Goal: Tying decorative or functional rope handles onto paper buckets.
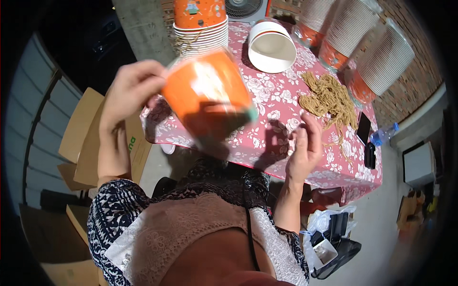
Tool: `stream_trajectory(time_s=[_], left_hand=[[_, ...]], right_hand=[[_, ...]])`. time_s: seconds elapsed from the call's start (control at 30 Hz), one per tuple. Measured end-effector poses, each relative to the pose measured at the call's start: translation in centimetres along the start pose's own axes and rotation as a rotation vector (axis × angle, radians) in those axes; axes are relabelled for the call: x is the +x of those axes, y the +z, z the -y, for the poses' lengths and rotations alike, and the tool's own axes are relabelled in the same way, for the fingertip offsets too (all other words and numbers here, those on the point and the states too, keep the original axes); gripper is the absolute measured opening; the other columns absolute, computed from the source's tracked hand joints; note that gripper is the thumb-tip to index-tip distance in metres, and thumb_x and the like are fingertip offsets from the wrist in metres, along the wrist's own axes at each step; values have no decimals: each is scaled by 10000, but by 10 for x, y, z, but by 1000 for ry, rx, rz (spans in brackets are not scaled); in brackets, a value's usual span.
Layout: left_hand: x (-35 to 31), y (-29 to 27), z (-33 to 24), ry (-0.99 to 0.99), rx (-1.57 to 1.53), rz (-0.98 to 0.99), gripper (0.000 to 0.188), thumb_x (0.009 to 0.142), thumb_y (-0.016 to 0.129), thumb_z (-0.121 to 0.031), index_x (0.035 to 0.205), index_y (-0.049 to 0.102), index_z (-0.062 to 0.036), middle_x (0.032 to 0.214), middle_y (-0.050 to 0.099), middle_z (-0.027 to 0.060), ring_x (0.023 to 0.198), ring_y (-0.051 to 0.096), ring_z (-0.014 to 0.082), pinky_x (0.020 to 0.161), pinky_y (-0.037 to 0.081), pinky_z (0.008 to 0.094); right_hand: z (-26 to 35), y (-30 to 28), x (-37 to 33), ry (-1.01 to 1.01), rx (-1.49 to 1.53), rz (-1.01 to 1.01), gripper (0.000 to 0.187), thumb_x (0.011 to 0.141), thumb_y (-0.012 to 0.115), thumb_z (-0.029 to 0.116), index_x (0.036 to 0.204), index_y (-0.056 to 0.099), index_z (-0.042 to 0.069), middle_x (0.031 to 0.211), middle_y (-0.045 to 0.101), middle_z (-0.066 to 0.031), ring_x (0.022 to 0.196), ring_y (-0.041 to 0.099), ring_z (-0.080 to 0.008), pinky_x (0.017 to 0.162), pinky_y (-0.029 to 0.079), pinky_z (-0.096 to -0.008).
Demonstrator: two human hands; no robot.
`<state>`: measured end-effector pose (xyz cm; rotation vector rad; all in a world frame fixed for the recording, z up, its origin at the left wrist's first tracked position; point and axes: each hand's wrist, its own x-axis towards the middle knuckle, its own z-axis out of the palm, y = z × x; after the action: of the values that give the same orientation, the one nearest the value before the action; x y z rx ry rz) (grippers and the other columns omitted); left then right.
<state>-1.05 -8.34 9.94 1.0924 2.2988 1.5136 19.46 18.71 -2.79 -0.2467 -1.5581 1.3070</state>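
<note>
An orange paper bucket [210, 86] is tilted above the near left part of the table, blurred by motion. My left hand [136, 88] is closed on its upper left edge. My right hand [305, 150] is raised over the table's front, fingers loosely bent and apart, with nothing visible in them. Beyond that hand lies a heap of tan twine cords [329, 97]. A stack of orange buckets with white rims [200, 35] stands behind the held one, with some cord draped on it. Right of that stack, a white-lined bucket [273, 52] lies on its side, mouth toward me.
A pink floral tablecloth [260, 90] covers the table. Tall bucket stacks [381, 62] line its far right. A phone [363, 127], a water bottle [384, 134] and a black case [369, 156] lie rightmost. Cardboard boxes [86, 138] stand left; a fan [243, 8] is behind.
</note>
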Motion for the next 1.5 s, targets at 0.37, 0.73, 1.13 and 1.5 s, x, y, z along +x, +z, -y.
stream_trajectory(time_s=[0.37,0.73,1.13,1.5], left_hand=[[40,-79,59,508,-1050,-917,286,920,499,53,1183,453,156,1105,576,262,953,649,392,825,594,465],[260,-27,-21,644,-808,-1062,85,794,738,-5,823,659,5,797,634,38,685,553,116,639,493,289],[301,50,-40,521,-1400,-908,325,902,459,20,1173,379,181,1095,559,340,959,645,440,819,595,457],[296,87,-47,380,-1407,-877,281,895,427,-2,1072,389,211,1031,565,362,754,684,425,645,633,432]], right_hand=[[-53,-20,-10,196,80,-109,176,983,533,117,983,651,-13,699,554,15,576,459,-34,501,303,-183],[-64,-25,-20,288,268,-70,161,993,489,82,932,602,-15,598,476,5,457,385,-56,413,286,-203],[-79,-31,-25,120,111,-31,162,991,477,55,922,601,-23,669,484,-2,520,405,-60,456,324,-208],[-62,-25,-27,103,9,-12,165,979,497,53,913,607,-49,896,557,-53,660,460,-77,604,402,-231]])
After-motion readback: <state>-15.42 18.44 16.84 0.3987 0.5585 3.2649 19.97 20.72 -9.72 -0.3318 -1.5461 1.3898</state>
